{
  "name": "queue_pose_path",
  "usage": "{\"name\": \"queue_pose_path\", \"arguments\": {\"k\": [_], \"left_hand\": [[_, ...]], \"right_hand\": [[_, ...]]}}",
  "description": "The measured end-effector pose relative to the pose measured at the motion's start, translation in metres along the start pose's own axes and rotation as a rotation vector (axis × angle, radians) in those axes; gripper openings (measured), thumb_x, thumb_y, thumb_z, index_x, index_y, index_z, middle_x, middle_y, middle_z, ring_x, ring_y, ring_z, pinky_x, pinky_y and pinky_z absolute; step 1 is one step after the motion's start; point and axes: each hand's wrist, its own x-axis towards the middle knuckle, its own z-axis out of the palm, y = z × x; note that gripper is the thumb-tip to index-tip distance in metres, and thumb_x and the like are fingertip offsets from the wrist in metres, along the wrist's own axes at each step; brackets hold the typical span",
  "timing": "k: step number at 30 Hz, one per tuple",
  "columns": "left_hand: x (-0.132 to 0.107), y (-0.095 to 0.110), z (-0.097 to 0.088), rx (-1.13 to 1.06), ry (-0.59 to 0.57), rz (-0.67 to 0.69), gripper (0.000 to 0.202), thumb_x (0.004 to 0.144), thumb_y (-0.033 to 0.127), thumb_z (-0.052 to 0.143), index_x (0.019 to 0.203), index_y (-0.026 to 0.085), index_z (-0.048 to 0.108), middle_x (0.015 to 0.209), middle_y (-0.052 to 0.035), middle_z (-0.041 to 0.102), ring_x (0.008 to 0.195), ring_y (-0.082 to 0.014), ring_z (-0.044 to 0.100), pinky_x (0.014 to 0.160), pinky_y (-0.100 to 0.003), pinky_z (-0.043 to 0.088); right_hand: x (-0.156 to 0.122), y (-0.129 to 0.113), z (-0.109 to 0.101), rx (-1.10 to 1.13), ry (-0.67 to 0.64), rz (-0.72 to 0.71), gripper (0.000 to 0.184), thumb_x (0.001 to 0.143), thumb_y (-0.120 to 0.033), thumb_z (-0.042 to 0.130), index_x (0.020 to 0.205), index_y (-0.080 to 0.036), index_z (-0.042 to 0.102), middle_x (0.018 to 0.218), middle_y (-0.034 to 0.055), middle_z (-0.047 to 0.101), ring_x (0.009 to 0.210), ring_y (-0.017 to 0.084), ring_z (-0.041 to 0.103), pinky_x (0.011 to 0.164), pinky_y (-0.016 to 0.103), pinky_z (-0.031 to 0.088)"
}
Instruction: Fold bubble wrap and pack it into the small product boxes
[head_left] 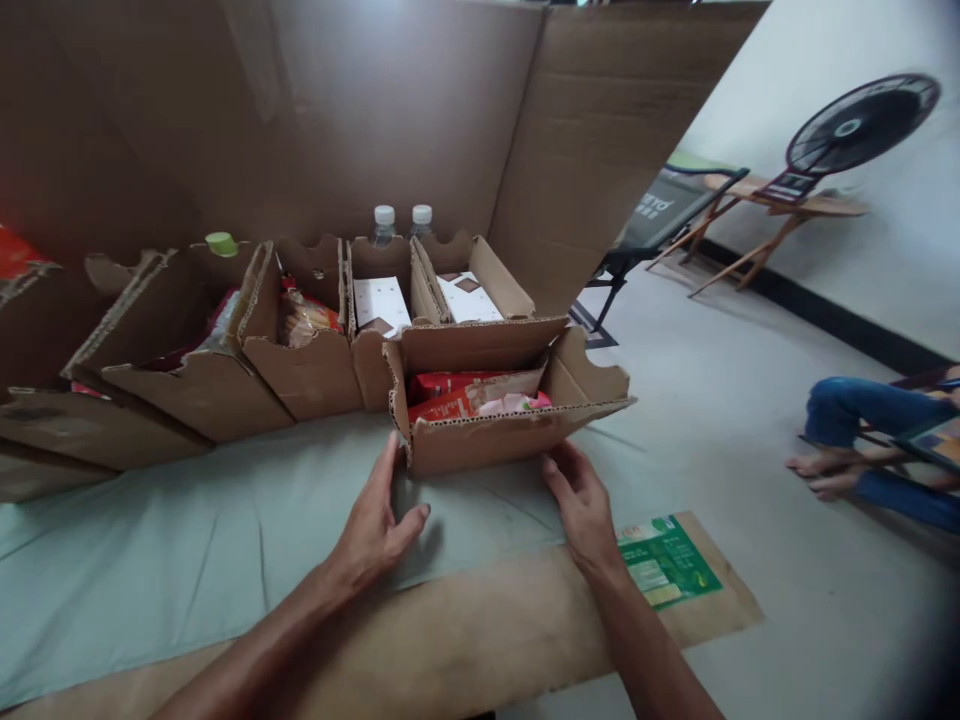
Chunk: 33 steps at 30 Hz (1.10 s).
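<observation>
A small open cardboard box [487,445] sits crosswise on the pale green cloth, in front of a row of similar boxes. Inside it lie red packets [450,400] and a pink-and-white packet [517,402]. My left hand [375,530] is at the box's left front corner, fingers stretched along that end and the thumb spread away. At the right, my right hand [585,505] has its fingertips by the lower front edge; some of its fingers are partly hidden by the box. Both hands look open, with the box between them.
Several cardboard bins [300,375] line the back, holding packets and white boxes [381,303]. Two white-capped bottles [384,222] stand behind them. Tall cardboard walls [600,130] enclose the back. To the right are a fan [847,128], a folding chair [652,215] and a seated person's legs [862,410].
</observation>
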Motion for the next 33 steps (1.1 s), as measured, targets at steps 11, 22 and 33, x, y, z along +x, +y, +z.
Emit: {"name": "queue_pose_path", "arguments": {"k": [11, 22, 33], "left_hand": [[-0.03, -0.004, 0.014, 0.13, -0.024, 0.116, 0.095, 0.096, 0.043, 0.056, 0.167, 0.029, -0.007, 0.169, -0.0172, 0.03, 0.15, -0.0415, 0.042, 0.114, -0.063, 0.047], [-0.026, -0.005, 0.016, 0.154, -0.135, 0.124, 0.095, 0.095, 0.038, 0.053, 0.167, 0.025, -0.008, 0.172, -0.0157, 0.025, 0.155, -0.0408, 0.033, 0.122, -0.067, 0.033], [-0.048, 0.028, 0.013, 0.462, -0.249, -0.084, 0.089, 0.096, 0.058, 0.054, 0.158, 0.0, 0.028, 0.168, -0.0318, 0.021, 0.159, -0.0461, 0.011, 0.127, -0.067, 0.002]], "right_hand": [[-0.009, 0.009, -0.003, -0.183, 0.15, 0.024, 0.048, 0.083, -0.052, 0.073, 0.121, -0.022, 0.068, 0.106, 0.0098, 0.075, 0.093, 0.024, 0.07, 0.084, 0.041, 0.057], [-0.011, 0.015, -0.003, -0.085, 0.231, 0.095, 0.06, 0.079, -0.05, 0.077, 0.13, -0.021, 0.063, 0.112, 0.0122, 0.075, 0.102, 0.027, 0.071, 0.089, 0.045, 0.058], [-0.032, 0.008, 0.005, -0.723, -0.071, -0.224, 0.075, 0.086, -0.054, 0.055, 0.143, -0.006, 0.053, 0.14, 0.0288, 0.057, 0.131, 0.046, 0.054, 0.11, 0.069, 0.039]]}}
